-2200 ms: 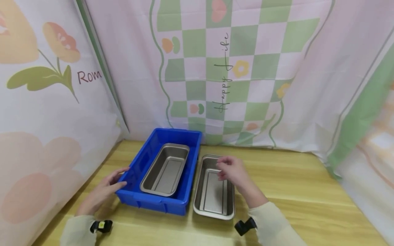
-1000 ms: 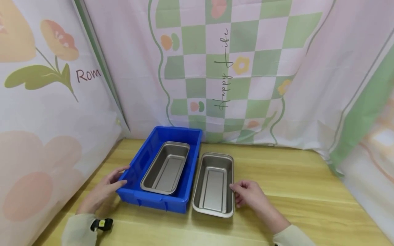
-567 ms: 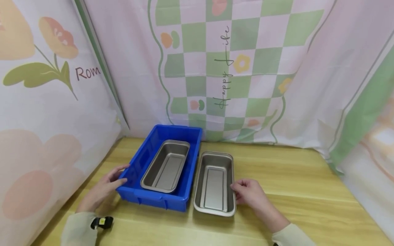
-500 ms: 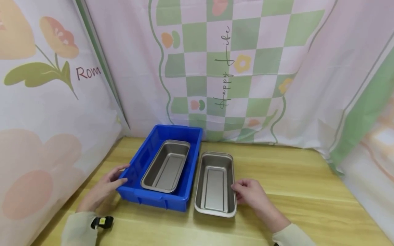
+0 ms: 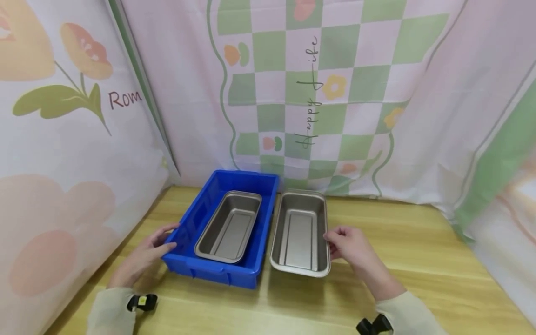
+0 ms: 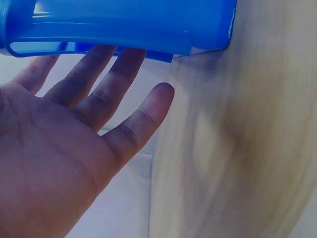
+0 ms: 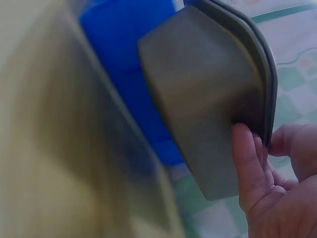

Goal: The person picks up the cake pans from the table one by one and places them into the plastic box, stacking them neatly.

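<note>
My right hand [image 5: 351, 244] pinches the right rim of a metal loaf pan [image 5: 301, 237], thumb on the inside and fingers against the outer wall. In the right wrist view the pan [image 7: 198, 89] hangs clear of the table, its side facing the camera. To its left stands a blue plastic bin [image 5: 209, 272] holding a second loaf pan [image 5: 234, 232] of the same kind. My left hand [image 5: 144, 256] is at the bin's left front corner. The left wrist view has its fingers [image 6: 104, 96] loosely extended, their tips at the bin's edge.
The wooden table [image 5: 402, 232] runs on to the right and in front of the bin. A printed curtain [image 5: 293, 93] hangs close behind the bin, and another flowered cloth [image 5: 54, 186] borders the left side. Black wrist cameras [image 5: 142, 302] sit on both sleeves.
My right hand came back to the loaf pan's right rim, pinched it and raised the pan off the table, slightly away from me. My left hand and the bin stayed put.
</note>
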### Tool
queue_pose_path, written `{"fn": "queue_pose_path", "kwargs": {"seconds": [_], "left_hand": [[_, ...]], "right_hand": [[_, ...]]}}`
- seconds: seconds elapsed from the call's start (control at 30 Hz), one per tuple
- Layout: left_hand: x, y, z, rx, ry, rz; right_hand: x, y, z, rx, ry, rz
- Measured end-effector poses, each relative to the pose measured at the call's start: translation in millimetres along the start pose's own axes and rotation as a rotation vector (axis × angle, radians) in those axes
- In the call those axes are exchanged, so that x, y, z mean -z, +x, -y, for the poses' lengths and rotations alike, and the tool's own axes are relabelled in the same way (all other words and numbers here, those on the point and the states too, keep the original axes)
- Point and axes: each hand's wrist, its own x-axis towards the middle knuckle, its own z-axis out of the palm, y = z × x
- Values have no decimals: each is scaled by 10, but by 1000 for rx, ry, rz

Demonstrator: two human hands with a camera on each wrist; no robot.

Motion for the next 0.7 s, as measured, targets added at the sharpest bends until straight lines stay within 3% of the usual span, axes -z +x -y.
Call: {"fn": "queue_pose_path", "kwargs": {"seconds": [0.13, 0.3, 0.7], "left_hand": [[1, 3, 9, -11, -5, -4], [8, 24, 22, -7, -15, 1], [26, 11, 28, 7, -3, -9]], "right_hand": [[0, 29, 220, 34, 26, 9], [-148, 67, 405, 34, 26, -5], [-955, 267, 610, 75, 140, 72]]}}
